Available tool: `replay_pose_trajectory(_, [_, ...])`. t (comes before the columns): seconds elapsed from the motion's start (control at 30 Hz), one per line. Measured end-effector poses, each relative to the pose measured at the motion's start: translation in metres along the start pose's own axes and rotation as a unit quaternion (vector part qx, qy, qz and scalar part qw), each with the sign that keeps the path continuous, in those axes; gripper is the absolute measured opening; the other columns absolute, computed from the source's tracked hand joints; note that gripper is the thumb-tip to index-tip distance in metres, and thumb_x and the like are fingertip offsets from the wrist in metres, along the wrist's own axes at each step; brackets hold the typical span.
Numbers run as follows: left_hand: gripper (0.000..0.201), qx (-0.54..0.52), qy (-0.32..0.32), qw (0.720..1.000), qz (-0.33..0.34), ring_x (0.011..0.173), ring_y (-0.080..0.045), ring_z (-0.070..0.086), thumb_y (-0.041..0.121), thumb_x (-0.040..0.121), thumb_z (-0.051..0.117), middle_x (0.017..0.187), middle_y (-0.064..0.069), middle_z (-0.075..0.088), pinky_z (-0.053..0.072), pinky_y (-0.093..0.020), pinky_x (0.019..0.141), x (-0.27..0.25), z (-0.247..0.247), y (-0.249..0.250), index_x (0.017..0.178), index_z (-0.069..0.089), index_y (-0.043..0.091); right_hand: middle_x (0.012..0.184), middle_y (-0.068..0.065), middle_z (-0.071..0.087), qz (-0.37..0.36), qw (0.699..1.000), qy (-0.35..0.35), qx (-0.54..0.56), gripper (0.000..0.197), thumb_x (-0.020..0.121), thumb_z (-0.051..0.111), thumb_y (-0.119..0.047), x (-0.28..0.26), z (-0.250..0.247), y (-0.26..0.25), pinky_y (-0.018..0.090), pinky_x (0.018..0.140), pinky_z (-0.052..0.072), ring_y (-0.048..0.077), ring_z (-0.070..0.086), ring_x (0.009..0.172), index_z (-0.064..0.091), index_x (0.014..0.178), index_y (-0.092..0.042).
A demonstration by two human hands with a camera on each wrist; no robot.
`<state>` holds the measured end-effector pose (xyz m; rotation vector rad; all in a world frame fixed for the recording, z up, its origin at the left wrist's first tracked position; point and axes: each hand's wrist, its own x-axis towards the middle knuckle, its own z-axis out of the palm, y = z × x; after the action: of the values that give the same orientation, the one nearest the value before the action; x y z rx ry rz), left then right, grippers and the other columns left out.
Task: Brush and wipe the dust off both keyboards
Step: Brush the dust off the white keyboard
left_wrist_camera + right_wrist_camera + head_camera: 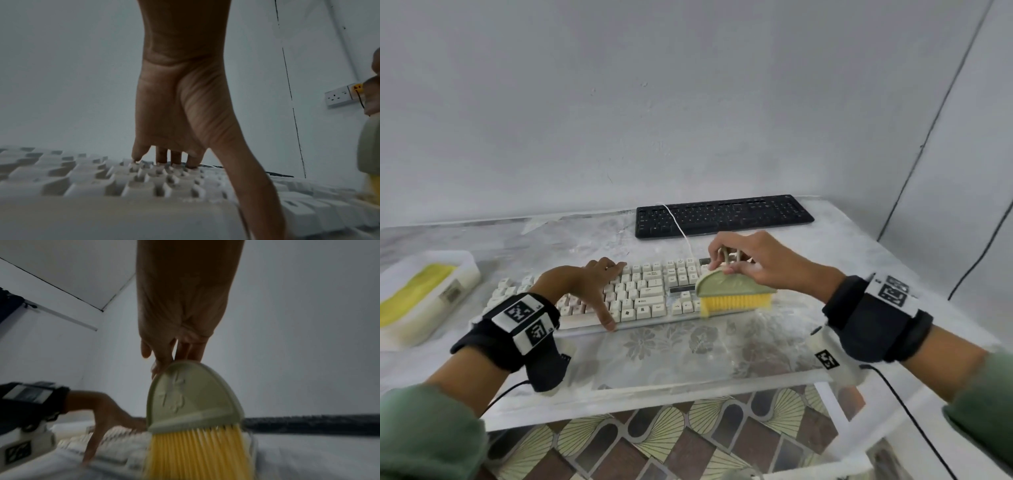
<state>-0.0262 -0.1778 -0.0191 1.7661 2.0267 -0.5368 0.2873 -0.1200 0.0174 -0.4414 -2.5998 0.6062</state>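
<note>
The right hand (753,263) grasps a small brush (732,291) by the loop handle at its top, fingers curled round it. The brush has a pale green half-round body and yellow bristles (197,454), which point down and touch the right end of the white keyboard (640,294) just below the hand. The wrist view of this hand is blurred around the bristles.

The left hand (589,284) is spread and released, gripping nothing: its fingertips (162,159) press on the far rows of keys near the middle of the white keyboard, while the thumb reaches down to the near edge. The brush stands just to the right of this hand, apart from it.

The white keyboard lies on the table (688,356) under both hands. Beyond the right hand, well apart, lies the black keyboard (722,216), with a white cable (678,222) running across its left part toward the white keyboard. Far to the left of the left hand sits a white tray (462,274) with a yellow cloth (414,291) in it.
</note>
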Motion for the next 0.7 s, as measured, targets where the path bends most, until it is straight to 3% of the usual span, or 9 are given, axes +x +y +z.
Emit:
replay_pose_trajectory(0.1, [0.142, 0.006, -0.003, 1.000, -0.004, 0.142, -0.026, 0.009, 0.059, 0.053, 0.082, 0.153, -0.003, 0.006, 0.019, -0.048, 0.117, 0.000, 0.000, 0.001, 0.151, -0.014, 0.020, 0.089, -0.001, 0.069, -0.002, 1.000, 0.017, -0.016, 0.021, 0.082, 0.061, 0.005, -0.009, 0.002, 0.005, 0.007, 0.068, 0.042, -0.001, 0.061, 0.083, 0.054, 0.094, -0.011])
replay_pose_trajectory(0.17, [0.141, 0.010, -0.005, 1.000, -0.002, 0.142, -0.026, 0.008, 0.058, 0.054, 0.081, 0.153, -0.004, 0.005, 0.019, -0.048, 0.117, -0.001, 0.000, 0.001, 0.151, -0.014, 0.020, 0.086, -0.005, 0.065, 0.014, 0.999, -0.019, -0.047, 0.022, 0.082, 0.059, 0.007, -0.014, -0.010, 0.009, 0.017, 0.069, 0.048, -0.004, 0.062, 0.084, 0.053, 0.093, -0.011])
replay_pose_trajectory(0.23, [0.142, 0.012, -0.007, 1.000, -0.003, 0.143, -0.027, 0.008, 0.059, 0.054, 0.081, 0.154, -0.004, 0.005, 0.019, -0.048, 0.117, 0.000, 0.000, 0.000, 0.151, -0.014, 0.019, 0.084, -0.011, 0.063, 0.032, 0.995, -0.053, -0.078, 0.029, 0.082, 0.058, 0.008, -0.018, -0.023, 0.010, 0.031, 0.070, 0.051, 0.008, 0.065, 0.082, 0.052, 0.092, -0.018])
replay_pose_trajectory(0.3, [0.144, 0.018, -0.010, 1.000, -0.004, 0.143, -0.027, 0.008, 0.060, 0.052, 0.081, 0.154, -0.005, 0.005, 0.019, -0.050, 0.117, 0.001, 0.000, 0.001, 0.151, -0.015, 0.018, 0.085, -0.013, 0.066, 0.045, 0.994, -0.049, -0.083, 0.044, 0.082, 0.058, 0.007, -0.020, -0.032, 0.006, 0.035, 0.070, 0.050, 0.019, 0.066, 0.080, 0.047, 0.090, -0.035])
replay_pose_trajectory(0.37, [0.142, 0.033, -0.011, 0.999, -0.007, 0.143, -0.028, 0.009, 0.058, 0.056, 0.082, 0.154, -0.007, 0.006, 0.020, -0.049, 0.117, 0.002, -0.001, 0.004, 0.151, -0.014, 0.016, 0.088, -0.011, 0.069, 0.037, 0.997, -0.018, -0.058, 0.050, 0.083, 0.059, 0.005, -0.020, -0.037, 0.001, 0.023, 0.071, 0.048, 0.013, 0.065, 0.082, 0.044, 0.088, -0.042])
replay_pose_trajectory(0.43, [0.139, 0.051, -0.013, 0.999, -0.013, 0.143, -0.029, 0.010, 0.056, 0.059, 0.082, 0.153, -0.008, 0.007, 0.020, -0.048, 0.116, 0.002, -0.003, 0.008, 0.150, -0.013, 0.014, 0.089, -0.008, 0.070, 0.025, 0.999, 0.002, -0.036, 0.046, 0.082, 0.060, 0.006, -0.018, -0.035, -0.004, 0.009, 0.071, 0.040, 0.004, 0.063, 0.084, 0.046, 0.092, -0.037])
replay_pose_trajectory(0.5, [0.137, 0.066, -0.015, 0.998, -0.019, 0.143, -0.030, 0.011, 0.054, 0.060, 0.083, 0.153, -0.008, 0.008, 0.023, -0.048, 0.115, 0.003, -0.006, 0.011, 0.150, -0.011, 0.013, 0.089, -0.005, 0.070, 0.025, 0.999, -0.007, -0.035, 0.040, 0.082, 0.060, 0.008, -0.019, -0.027, -0.002, 0.007, 0.071, 0.040, 0.003, 0.063, 0.085, 0.049, 0.094, -0.029])
replay_pose_trajectory(0.6, [0.137, 0.080, -0.017, 0.996, -0.023, 0.142, -0.029, 0.012, 0.054, 0.060, 0.083, 0.153, -0.008, 0.008, 0.026, -0.047, 0.114, 0.003, -0.007, 0.013, 0.150, -0.010, 0.012, 0.085, -0.010, 0.066, 0.048, 0.997, -0.007, -0.054, 0.034, 0.081, 0.058, 0.010, -0.028, -0.025, 0.008, 0.016, 0.071, 0.047, 0.004, 0.063, 0.083, 0.052, 0.092, -0.022])
replay_pose_trajectory(0.7, [0.139, 0.074, -0.020, 0.997, -0.023, 0.143, -0.030, 0.010, 0.054, 0.059, 0.083, 0.153, -0.008, 0.006, 0.024, -0.047, 0.114, 0.003, -0.006, 0.012, 0.150, -0.012, 0.013, 0.084, -0.011, 0.067, 0.075, 0.992, -0.025, -0.094, 0.045, 0.081, 0.056, 0.010, -0.035, -0.037, 0.013, 0.035, 0.071, 0.052, 0.008, 0.064, 0.081, 0.049, 0.090, -0.033])
